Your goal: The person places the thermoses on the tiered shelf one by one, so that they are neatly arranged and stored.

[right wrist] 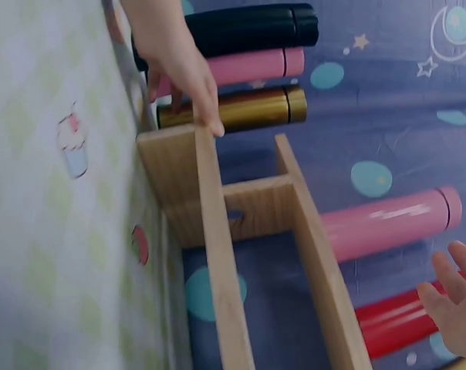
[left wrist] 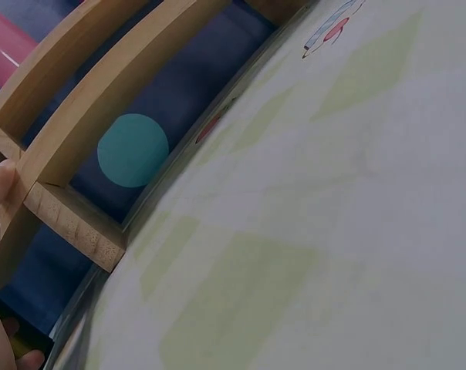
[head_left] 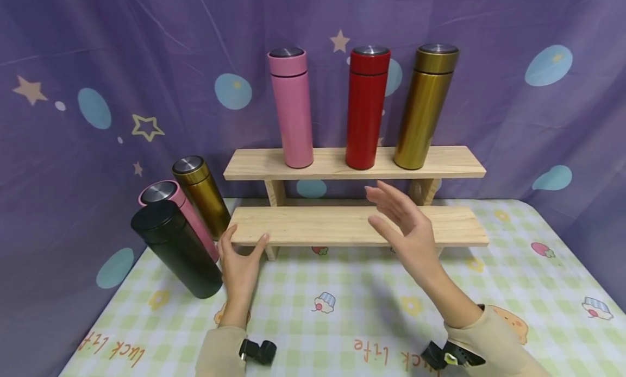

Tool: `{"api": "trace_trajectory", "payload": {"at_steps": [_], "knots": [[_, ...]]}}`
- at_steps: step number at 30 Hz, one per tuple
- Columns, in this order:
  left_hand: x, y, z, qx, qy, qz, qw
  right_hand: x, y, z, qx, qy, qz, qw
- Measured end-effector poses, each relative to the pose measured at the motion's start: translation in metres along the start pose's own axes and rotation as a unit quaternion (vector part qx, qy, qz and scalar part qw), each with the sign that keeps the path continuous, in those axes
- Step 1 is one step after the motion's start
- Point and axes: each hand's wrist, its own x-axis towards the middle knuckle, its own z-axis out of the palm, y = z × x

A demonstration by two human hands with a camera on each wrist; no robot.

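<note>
In the head view, my left hand (head_left: 240,268) is at the left end of the lower wooden shelf (head_left: 313,225). Its thumb touches the front edge, and its fingers spread to the outer side near the bottles. A black bottle (head_left: 183,252), a pink bottle (head_left: 198,225) and a gold bottle (head_left: 205,200) stand close together left of that hand. My right hand (head_left: 411,236) is raised in the air before the shelf's right half, fingers extended, holding nothing. On the upper shelf (head_left: 254,162) stand another pink bottle (head_left: 293,113), a red bottle (head_left: 365,113) and another gold bottle (head_left: 424,113).
The two-step rack stands on a green-and-white checked tablecloth (head_left: 313,328), with short wooden supports (left wrist: 79,223) beneath the lower shelf. A purple patterned curtain (head_left: 161,56) hangs behind and at both sides. Black straps with small devices are on both wrists.
</note>
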Motion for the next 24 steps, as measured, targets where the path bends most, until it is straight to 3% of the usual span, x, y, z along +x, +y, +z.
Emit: {"api": "trace_trajectory", "payload": {"at_steps": [19, 24], "knots": [[0.000, 0.000, 0.000, 0.002, 0.004, 0.005, 1.0000, -0.023, 0.013, -0.061, -0.007, 0.026, 0.001, 1.000], [0.000, 0.000, 0.001, 0.006, 0.005, 0.003, 1.0000, -0.026, 0.014, -0.077, -0.025, 0.034, 0.028, 0.999]]}}
